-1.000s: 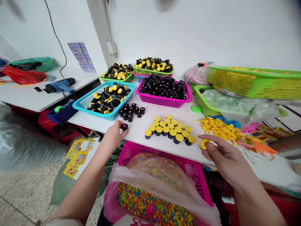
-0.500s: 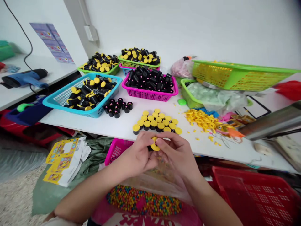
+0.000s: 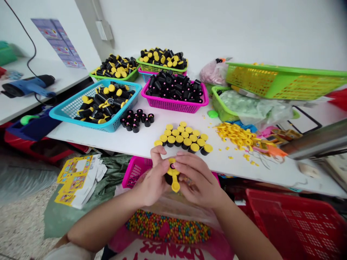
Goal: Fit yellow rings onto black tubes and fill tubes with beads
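Well apart a second ago, the left hand and right hand are now meeting just in front of the capped pots. Left-hand fingers are grasping a pot; right-hand fingers are gripping the edge of a yellow cap, which is resting over the pot's top, its tab pointing away from the capped pots. Hands are partly hiding the pot, so the cap's fit is hard to judge. Black pots are standing left of the capped pots, loose caps lying right.

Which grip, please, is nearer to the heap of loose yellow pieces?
Right. The right grip is in front and left of the heap; the left grip is farther left.
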`<state>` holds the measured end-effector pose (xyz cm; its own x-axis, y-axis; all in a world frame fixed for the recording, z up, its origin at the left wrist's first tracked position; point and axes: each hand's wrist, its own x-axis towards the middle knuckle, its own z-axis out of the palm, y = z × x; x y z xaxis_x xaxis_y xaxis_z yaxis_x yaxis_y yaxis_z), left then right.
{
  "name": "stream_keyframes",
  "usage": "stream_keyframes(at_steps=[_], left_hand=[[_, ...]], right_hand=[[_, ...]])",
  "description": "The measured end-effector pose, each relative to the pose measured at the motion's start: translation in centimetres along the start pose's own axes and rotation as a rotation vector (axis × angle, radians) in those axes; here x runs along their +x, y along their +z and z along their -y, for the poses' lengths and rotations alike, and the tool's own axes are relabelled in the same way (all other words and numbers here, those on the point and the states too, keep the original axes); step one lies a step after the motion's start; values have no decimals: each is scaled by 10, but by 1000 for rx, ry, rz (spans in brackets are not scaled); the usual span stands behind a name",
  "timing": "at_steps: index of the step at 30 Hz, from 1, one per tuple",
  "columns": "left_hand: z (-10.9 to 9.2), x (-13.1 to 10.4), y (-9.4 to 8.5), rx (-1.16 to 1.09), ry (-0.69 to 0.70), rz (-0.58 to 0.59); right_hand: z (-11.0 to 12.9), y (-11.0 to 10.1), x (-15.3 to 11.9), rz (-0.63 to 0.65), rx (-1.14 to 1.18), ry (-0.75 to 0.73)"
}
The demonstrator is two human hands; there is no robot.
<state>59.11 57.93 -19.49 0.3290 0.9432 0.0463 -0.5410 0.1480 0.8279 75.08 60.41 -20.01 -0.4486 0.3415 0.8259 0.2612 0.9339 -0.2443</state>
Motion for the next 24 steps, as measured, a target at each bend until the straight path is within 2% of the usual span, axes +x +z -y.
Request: stream_keyframes(at_steps=[3, 6, 10, 14, 22, 24], left_hand=[[-2, 2, 13, -271, -93, 19], [0, 2, 18, -366, -168, 13], [3, -2, 14, -403, -209, -19], [2, -4, 14, -402, -213, -12], [3, -4, 22, -471, -269, -10], [2, -5, 20, -443, -265, 1]], right_hand=[[3, 4, -2, -87, 28, 21], [7, 6, -5, -81, 41, 58], [11, 4, -7, 5, 45, 101], [13, 4, -7, 7, 75, 106], [25, 11, -13, -130, 94, 147], [25, 7, -11, -98, 123, 165]])
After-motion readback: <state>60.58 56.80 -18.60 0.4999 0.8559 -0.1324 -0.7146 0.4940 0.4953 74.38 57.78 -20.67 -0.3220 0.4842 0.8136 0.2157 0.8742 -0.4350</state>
